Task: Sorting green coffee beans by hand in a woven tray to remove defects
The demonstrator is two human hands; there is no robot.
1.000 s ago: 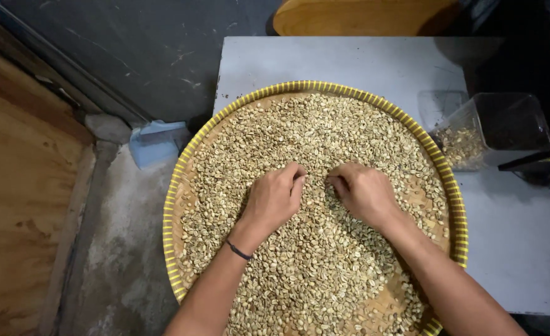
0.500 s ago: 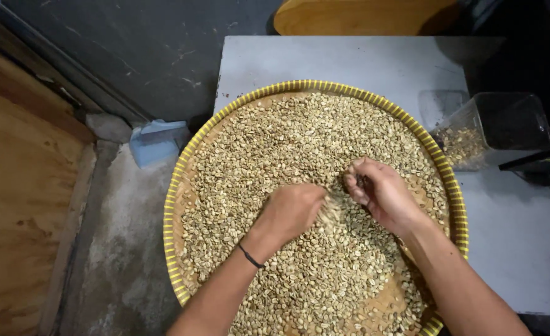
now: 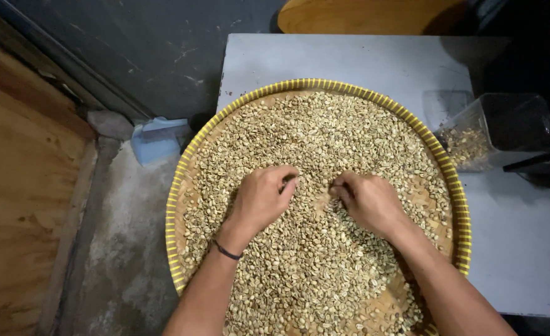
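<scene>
One round woven tray with a yellow rim sits under the fingers, and it carries pale green coffee beans too many to count, spread in a single layer on every side of the fingertips. Two hands are at work in them: one left hand and one right hand, knuckles up, fingers curled down into the beans and nearly meeting. One dark band circles the left wrist, behind the fingers. Beyond the right hand's fingers, off the tray, lies one clear plastic container on its side with some beans inside. Beyond the left hand's fingers lies one pale blue scoop. One grey table carries the tray.
</scene>
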